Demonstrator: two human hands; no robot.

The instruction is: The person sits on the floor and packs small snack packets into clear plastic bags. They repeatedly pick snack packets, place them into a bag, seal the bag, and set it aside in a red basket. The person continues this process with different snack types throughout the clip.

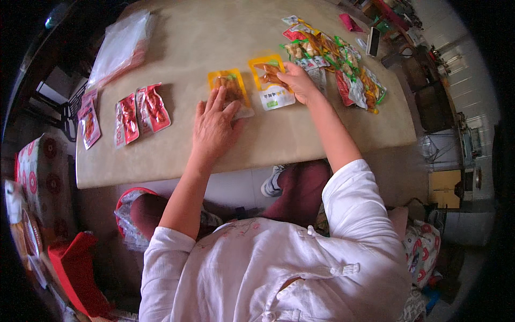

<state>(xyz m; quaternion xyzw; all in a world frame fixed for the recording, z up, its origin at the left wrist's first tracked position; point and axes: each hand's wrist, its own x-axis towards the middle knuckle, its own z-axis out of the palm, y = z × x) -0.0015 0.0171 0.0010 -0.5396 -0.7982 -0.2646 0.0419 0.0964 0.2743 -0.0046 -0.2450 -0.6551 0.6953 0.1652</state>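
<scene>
My left hand lies palm down, fingers apart, over the lower part of a yellow-edged snack pouch that rests on the table. Its fingertips touch the pouch's clear window, where brown food shows. To the right, my right hand pinches the right edge of a second yellow-and-white snack pouch, thumb on top. Its other fingers are mostly hidden behind it. Two red vacuum-packed snack packets lie side by side left of my left hand. Beyond them are pink snack packets, overlapping near the table's left edge.
A heap of mixed snack packets covers the table's right part. Clear plastic bags are stacked at the far left. A phone and a pink item lie near the right edge. Below stands a red-rimmed bin with a plastic liner.
</scene>
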